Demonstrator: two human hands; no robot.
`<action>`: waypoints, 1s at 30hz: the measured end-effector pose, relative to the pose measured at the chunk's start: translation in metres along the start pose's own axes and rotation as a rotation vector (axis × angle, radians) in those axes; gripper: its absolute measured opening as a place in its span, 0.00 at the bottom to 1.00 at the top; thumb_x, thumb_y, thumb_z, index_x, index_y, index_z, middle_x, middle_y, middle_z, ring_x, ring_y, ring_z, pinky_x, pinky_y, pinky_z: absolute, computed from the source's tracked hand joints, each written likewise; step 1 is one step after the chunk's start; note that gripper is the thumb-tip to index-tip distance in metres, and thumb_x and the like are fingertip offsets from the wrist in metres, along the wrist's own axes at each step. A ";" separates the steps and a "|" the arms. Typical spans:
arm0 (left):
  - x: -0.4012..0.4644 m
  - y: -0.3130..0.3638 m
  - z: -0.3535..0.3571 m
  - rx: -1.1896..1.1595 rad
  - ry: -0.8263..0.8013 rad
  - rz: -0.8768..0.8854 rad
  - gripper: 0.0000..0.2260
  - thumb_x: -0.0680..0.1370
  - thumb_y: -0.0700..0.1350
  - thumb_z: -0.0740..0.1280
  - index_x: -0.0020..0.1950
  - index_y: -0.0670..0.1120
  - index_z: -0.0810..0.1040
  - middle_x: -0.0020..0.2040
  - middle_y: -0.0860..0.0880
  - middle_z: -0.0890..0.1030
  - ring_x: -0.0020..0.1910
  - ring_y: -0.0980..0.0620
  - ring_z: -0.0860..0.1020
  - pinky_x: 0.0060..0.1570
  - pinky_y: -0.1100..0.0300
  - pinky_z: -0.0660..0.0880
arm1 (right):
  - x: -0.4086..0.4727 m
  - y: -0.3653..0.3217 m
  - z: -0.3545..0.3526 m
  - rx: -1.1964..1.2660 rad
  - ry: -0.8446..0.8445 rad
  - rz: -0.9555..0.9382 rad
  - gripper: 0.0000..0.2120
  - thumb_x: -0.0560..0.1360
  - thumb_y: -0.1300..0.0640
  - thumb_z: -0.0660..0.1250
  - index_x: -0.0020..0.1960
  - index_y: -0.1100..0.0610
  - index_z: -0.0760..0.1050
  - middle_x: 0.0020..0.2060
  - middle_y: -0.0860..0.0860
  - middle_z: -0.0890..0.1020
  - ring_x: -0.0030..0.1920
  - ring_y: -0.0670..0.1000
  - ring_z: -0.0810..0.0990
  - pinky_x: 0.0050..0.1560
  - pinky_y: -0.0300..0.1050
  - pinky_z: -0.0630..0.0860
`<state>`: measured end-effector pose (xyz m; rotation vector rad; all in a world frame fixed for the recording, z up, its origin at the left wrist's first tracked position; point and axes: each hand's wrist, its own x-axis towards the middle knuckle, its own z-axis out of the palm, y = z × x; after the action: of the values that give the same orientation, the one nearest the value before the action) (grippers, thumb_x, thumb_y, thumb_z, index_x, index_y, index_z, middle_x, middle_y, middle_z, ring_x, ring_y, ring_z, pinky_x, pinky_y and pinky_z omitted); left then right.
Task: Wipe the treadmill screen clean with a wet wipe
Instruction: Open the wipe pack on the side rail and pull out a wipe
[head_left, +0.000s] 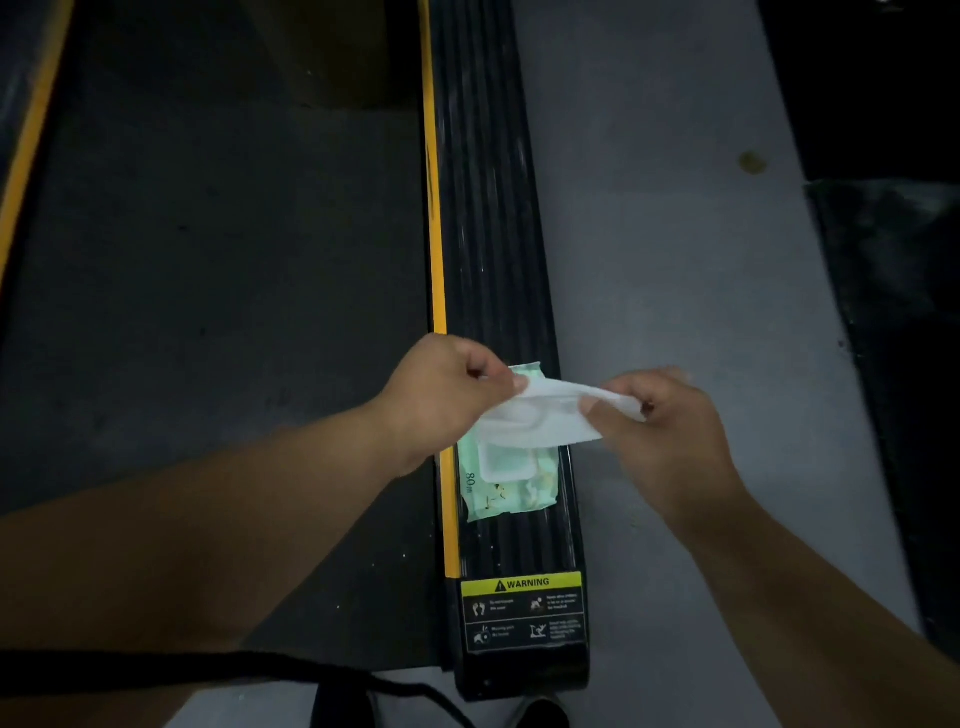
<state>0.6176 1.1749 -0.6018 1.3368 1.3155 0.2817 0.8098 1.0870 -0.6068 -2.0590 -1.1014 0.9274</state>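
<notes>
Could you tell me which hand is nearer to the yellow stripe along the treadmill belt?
Left. The left hand overlaps the yellow stripe; the right hand is off beyond the side rail's far edge.

Wet wipe (540, 415) stretched between the fingers (511, 382) of the left hand (441, 400) and right hand (660, 431). Just under the fingers, pack of wipes (511, 486) lying on the side rail (493, 234). Left of the fingers, treadmill belt (223, 260). Right of them, floor (665, 234). Nearer than the pack, warning sticker (522, 610) on the rail.
</notes>
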 end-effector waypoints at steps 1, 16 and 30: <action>0.000 0.001 -0.001 -0.056 -0.022 -0.043 0.13 0.79 0.50 0.72 0.48 0.40 0.85 0.51 0.43 0.86 0.55 0.48 0.83 0.49 0.64 0.80 | 0.002 -0.002 -0.001 0.102 0.003 0.047 0.09 0.76 0.58 0.76 0.39 0.48 0.81 0.51 0.49 0.80 0.46 0.45 0.79 0.44 0.39 0.72; -0.015 0.016 -0.014 -0.522 -0.056 -0.259 0.09 0.77 0.40 0.74 0.56 0.41 0.80 0.54 0.44 0.86 0.51 0.47 0.86 0.44 0.56 0.82 | 0.004 -0.014 -0.007 0.795 -0.134 0.423 0.25 0.69 0.77 0.61 0.64 0.62 0.75 0.59 0.61 0.84 0.59 0.61 0.84 0.57 0.56 0.83; -0.038 0.030 -0.019 -0.379 -0.325 -0.257 0.11 0.78 0.49 0.72 0.57 0.44 0.83 0.54 0.44 0.86 0.55 0.44 0.85 0.54 0.50 0.80 | -0.004 -0.056 -0.013 0.804 -0.300 0.364 0.12 0.79 0.67 0.65 0.59 0.57 0.79 0.49 0.56 0.85 0.49 0.55 0.85 0.41 0.47 0.80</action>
<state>0.6049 1.1645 -0.5525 0.8425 1.0788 0.1206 0.7940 1.1067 -0.5552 -1.4754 -0.3558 1.5835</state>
